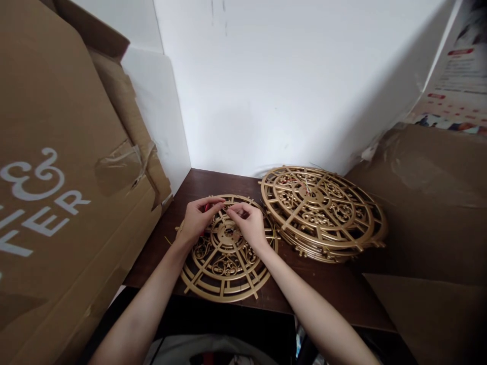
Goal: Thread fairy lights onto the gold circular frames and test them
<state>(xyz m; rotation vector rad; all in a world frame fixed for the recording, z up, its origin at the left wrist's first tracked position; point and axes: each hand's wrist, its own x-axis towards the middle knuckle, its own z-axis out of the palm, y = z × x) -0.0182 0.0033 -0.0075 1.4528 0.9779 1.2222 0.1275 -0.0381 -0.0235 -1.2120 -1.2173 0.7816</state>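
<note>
A round gold openwork frame [225,271] with scrollwork lies flat on the dark brown table [323,289]. Over its upper left part is my left hand [198,217], fingers pinched together, with a bit of something red showing at them. My right hand [249,223] is over the upper right part, thumb and fingertips also pinched, close to the left fingertips. What lies between the fingers of either hand is too small to make out. Thin wires show at the frame's centre, and yellow wire ends stick out at its left and right sides.
Several similar gold frames [319,203] are stacked at the right, wires on top. A large cardboard box [76,126] stands at the left, another box [429,203] at the right. A white wall [266,91] rises behind the table.
</note>
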